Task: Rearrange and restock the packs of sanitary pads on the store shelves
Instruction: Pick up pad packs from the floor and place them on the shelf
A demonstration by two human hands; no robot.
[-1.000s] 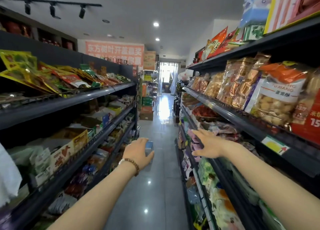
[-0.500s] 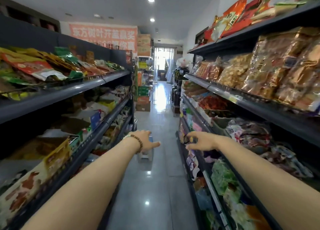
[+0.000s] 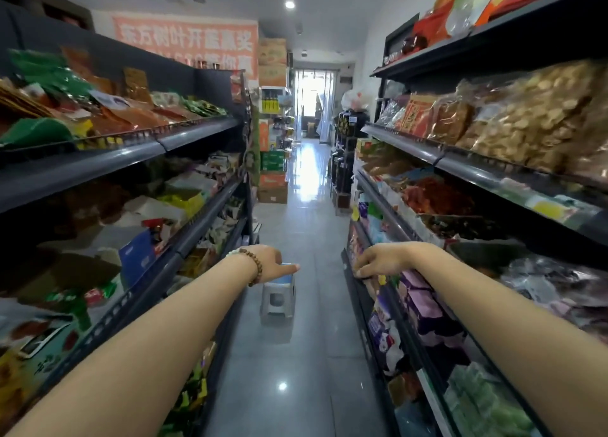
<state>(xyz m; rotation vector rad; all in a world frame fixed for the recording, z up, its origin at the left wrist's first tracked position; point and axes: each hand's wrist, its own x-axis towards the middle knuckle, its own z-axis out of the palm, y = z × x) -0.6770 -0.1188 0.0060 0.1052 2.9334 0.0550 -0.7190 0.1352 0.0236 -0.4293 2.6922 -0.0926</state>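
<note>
Holding a small pale-blue plastic pack (image 3: 287, 273) in the left hand (image 3: 268, 260), fingers curled round it, above a grey plastic stool (image 3: 278, 305); resting the right hand (image 3: 378, 264), fingers bent, at the dark metal shelf edge (image 3: 402, 325) beside purple plastic-wrapped packs (image 3: 424, 306); unclear whether gripping anything.

Two forearms show, bare from the lower edge of the picture up to the wrists. The left hand (image 3: 270, 259) has a bracelet of round brown wooden beads (image 3: 254, 267) on its wrist. Touching it on the elbow side is a second strand of small pale beads (image 3: 234, 252), partly hidden by the wrist. The right hand (image 3: 378, 263) and its wrist are bare.
</note>
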